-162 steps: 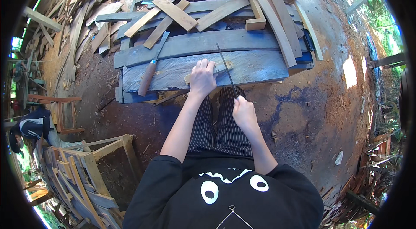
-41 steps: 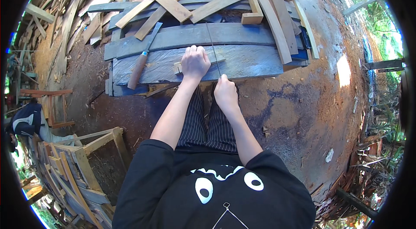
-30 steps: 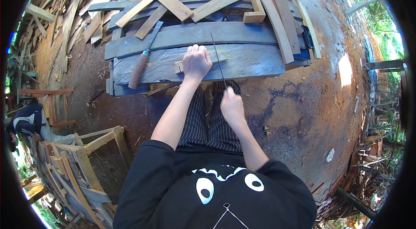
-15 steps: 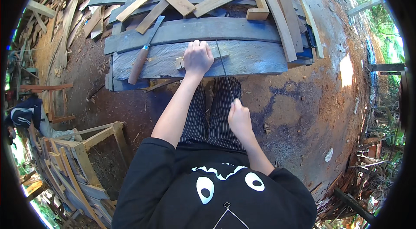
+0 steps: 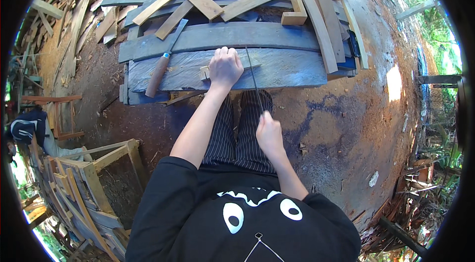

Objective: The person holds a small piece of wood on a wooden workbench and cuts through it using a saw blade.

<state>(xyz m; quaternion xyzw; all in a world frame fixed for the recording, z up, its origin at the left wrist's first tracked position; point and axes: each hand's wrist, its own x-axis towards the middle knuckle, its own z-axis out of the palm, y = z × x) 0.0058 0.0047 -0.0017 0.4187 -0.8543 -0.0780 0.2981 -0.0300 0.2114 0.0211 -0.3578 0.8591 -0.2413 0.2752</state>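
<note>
My left hand (image 5: 225, 66) is closed over a small light wood strip (image 5: 252, 65), pressing it on the weathered plank top of the bench (image 5: 292, 69). A notched end of that strip sticks out left of my fist. In my closed right hand (image 5: 270, 137), below the bench's near edge, is a long thin dark saw (image 5: 255, 78). Its blade slants up across the strip, right of my left hand; the handle is hidden in my fingers. To the left on the bench lies a chisel (image 5: 161, 66) with a brown wooden handle.
Loose boards (image 5: 255, 1) lie crossed at the back of the bench, with an L-shaped wooden piece (image 5: 295, 7) among them. Scrap wood (image 5: 81, 24) is heaped far left. A wooden frame (image 5: 114, 158) stands lower left, near another person (image 5: 37, 131) bending over.
My right hand has shifted slightly left, and the saw blade stands a little steeper over the strip. My left hand keeps its hold on the strip.
</note>
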